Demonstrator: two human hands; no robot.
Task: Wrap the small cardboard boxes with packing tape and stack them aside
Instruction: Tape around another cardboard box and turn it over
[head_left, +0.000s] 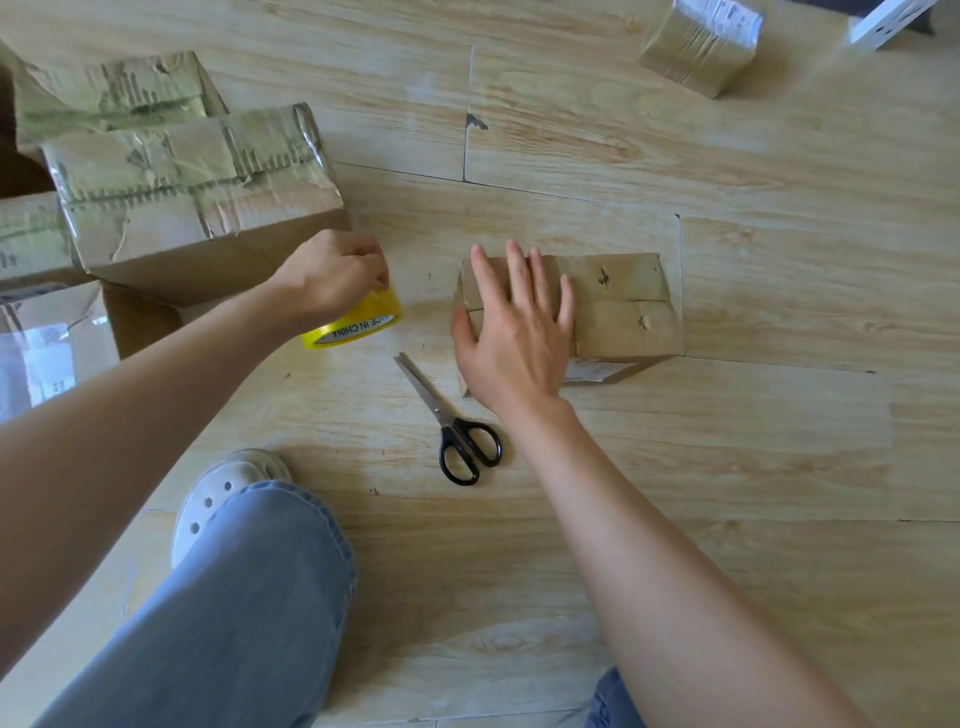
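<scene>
One taped box sits aside. The left hand grips the yellow tape roll; the right hand — fingers flat — presses the next cardboard box, apparently not yet wrapped.

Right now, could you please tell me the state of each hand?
Left hand: closed, gripping the tape roll.
Right hand: open, pressing flat on the box.

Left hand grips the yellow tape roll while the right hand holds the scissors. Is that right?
No. The head view shows the right hand resting flat on the small box; the scissors lie untouched on the floor. The left hand does grip the yellow tape roll.
</scene>
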